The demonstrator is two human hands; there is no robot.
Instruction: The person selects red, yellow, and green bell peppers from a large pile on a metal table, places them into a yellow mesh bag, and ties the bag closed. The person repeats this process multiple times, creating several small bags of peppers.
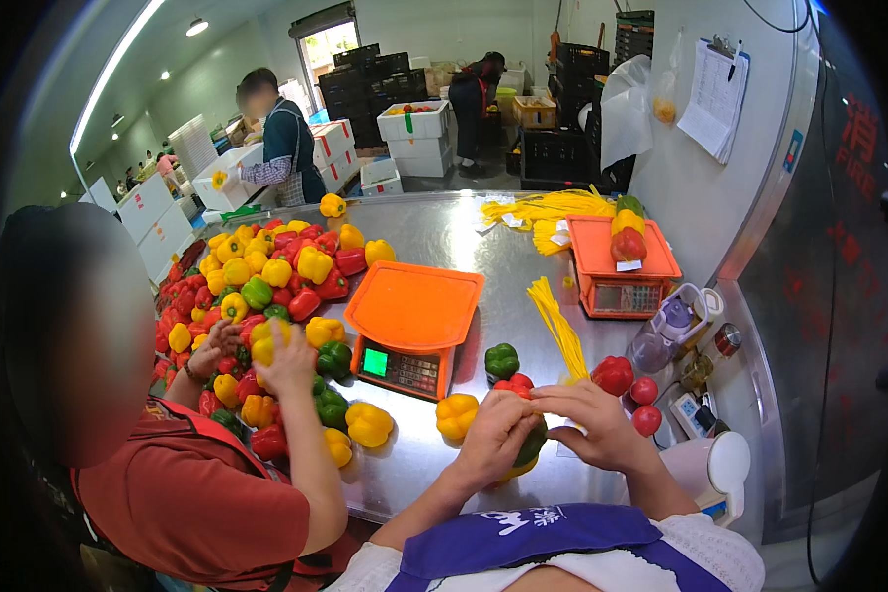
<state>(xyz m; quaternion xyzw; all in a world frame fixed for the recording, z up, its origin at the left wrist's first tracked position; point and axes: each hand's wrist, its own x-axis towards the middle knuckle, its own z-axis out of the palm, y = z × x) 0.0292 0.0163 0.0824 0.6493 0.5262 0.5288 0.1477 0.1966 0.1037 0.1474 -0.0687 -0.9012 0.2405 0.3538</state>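
My left hand (494, 436) grips a group of bell peppers at the table edge before me. A red pepper (516, 383) shows past the fingers, a green pepper (534, 442) beneath them and a yellow pepper (519, 471) at the bottom. My right hand (596, 428) meets the left at the fingertips, its thumb by the green pepper; whether it pinches anything is hidden. Left of my hands lies a loose yellow pepper (456, 416); a loose green pepper (502, 361) sits beyond them. Yellow mesh net sleeves (559, 325) lie just past my right hand.
An orange scale (414, 303) stands mid-table, and another scale (621, 288) bears netted peppers (627, 233). At left, a co-worker's hand (288, 359) holds a yellow pepper beside a large pepper heap (266, 266). A bottle (658, 340) and a white kettle (699, 470) line the right side.
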